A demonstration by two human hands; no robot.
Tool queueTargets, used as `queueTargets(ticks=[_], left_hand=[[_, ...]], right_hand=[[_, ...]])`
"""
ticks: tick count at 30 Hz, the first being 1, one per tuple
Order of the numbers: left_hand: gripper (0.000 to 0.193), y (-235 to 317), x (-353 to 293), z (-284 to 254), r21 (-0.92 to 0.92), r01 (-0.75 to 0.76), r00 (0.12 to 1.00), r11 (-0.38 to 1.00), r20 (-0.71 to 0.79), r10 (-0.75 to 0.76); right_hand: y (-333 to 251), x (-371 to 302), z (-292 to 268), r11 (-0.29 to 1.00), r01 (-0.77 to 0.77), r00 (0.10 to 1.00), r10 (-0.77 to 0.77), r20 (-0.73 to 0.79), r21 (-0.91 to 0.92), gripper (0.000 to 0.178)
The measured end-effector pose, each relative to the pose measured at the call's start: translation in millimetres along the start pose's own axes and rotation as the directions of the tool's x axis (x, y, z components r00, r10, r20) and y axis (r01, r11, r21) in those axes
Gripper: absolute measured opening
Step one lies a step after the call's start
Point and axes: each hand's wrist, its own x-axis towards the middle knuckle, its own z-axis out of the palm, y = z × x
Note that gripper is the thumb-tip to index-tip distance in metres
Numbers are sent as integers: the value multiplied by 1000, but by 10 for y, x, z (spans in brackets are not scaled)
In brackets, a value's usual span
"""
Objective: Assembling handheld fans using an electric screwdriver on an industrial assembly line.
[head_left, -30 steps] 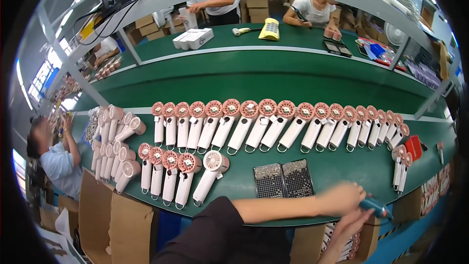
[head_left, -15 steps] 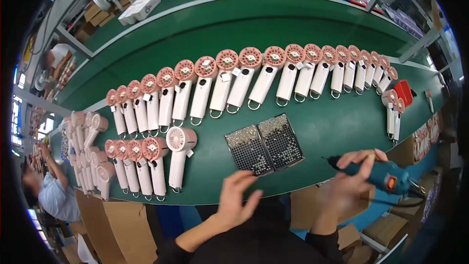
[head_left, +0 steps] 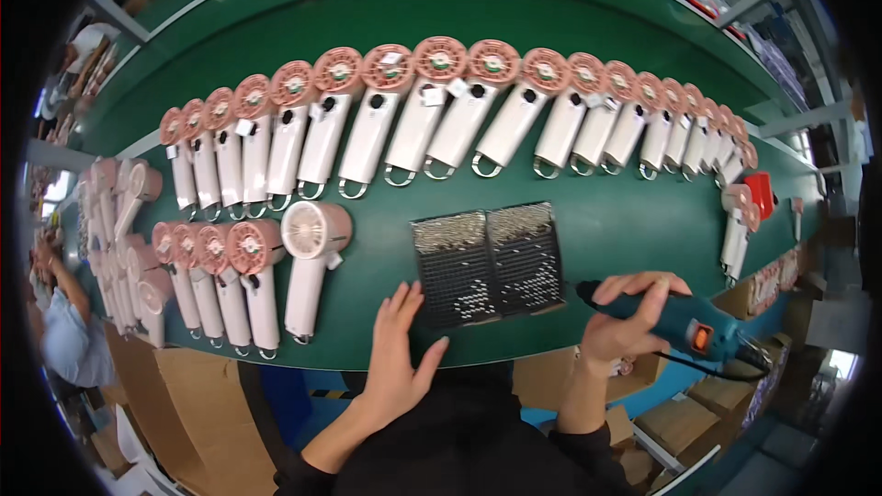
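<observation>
A teal electric screwdriver point(head_left: 718, 329) lies in my right hand point(head_left: 625, 326), its dark tip pointing left toward the screw tray. My left hand point(head_left: 393, 363) rests at the table's near edge, fingers spread and holding nothing, just left of the tray. The black two-part screw tray point(head_left: 492, 266) holds many small silver screws, heaped along its far side and standing in holes nearer to me. Left of the tray lies a handheld fan point(head_left: 306, 266) with a pale front grille. Beyond it runs a long row of white-handled fans with pink heads point(head_left: 441, 59).
A shorter row of pink-headed fans point(head_left: 260, 298) lies at the left, beside a pile of fans point(head_left: 119, 220). On the right are a red box point(head_left: 759, 195) and a small tool point(head_left: 797, 218). Cardboard boxes point(head_left: 207, 400) stand below the table edge. Another person point(head_left: 62, 312) sits far left.
The view has shifted, so the table layout sits differently. My left hand has moved off the tray's near edge to its left. The screwdriver's tip is closer to the tray.
</observation>
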Motion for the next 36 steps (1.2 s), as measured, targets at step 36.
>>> queueTargets(ticks=[36], left_hand=[[42, -319, 186, -597, -765, 536, 764, 357, 259, -590]], right_hand=[[5, 116, -130, 988, 65, 989, -45, 144, -138, 17]])
